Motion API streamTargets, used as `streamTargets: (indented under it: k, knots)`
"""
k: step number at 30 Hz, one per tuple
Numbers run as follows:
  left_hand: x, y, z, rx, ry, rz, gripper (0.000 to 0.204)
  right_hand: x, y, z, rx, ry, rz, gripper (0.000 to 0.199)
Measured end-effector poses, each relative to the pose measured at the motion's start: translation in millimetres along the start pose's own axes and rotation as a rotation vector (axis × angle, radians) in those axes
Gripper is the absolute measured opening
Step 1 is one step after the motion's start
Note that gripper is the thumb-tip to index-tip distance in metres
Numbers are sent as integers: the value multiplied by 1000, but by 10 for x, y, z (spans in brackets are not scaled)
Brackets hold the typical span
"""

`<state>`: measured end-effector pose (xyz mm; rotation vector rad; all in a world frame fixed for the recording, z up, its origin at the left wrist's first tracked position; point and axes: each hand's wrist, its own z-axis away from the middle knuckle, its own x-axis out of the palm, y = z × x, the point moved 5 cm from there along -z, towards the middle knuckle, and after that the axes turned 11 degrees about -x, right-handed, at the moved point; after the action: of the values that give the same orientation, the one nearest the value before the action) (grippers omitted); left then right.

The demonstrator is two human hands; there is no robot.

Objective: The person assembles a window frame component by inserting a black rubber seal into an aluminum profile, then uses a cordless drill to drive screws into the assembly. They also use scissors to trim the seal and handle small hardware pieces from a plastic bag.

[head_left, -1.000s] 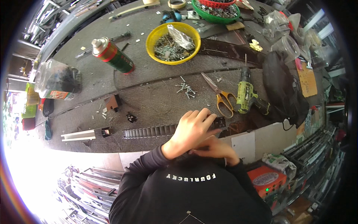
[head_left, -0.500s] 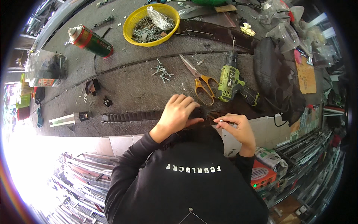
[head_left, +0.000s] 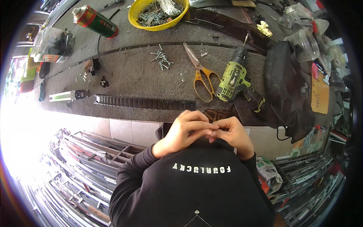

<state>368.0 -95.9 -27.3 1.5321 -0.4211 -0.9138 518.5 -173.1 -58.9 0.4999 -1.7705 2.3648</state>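
Note:
My left hand [head_left: 188,129] and my right hand [head_left: 233,137] meet in front of my chest at the table's near edge. Both have thumb and fingers pinched together, fingertips touching; whatever is between them is hidden. Just beyond them lies a brown patterned piece [head_left: 217,114], partly covered by the hands. A long black segmented strip [head_left: 143,102], like a cable chain, stretches leftward along the near side of the table, untouched. Orange-handled scissors [head_left: 203,77] lie with blades apart. Beside them rests a green cordless drill [head_left: 232,79] with a bit fitted.
Loose screws [head_left: 162,57] lie mid-table. Farther back are a yellow basket [head_left: 159,28] of screws and a spray can [head_left: 95,22]. A black bag [head_left: 283,83] sits at right, a clear jar [head_left: 55,43] at left. Metal bars [head_left: 90,166] are stacked below the table's edge.
My left hand has come off the black strip and moved toward me. My right hand, which pinched a small pale thing, now meets it at the fingertips. The view has shifted too.

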Motion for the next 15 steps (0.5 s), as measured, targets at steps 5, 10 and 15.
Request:
streamTargets:
  k: [5, 10, 15]
  knots:
    - [150, -158, 45, -90, 57, 216, 19, -25, -33, 40, 131, -51, -216, 17]
    - [112, -371, 67, -383, 100, 819, 11, -417, -655, 138, -584, 559, 1276, 45]
    - [234, -430, -26, -503, -10, 965, 28, -802, -456, -205, -242, 525, 1675, 91]
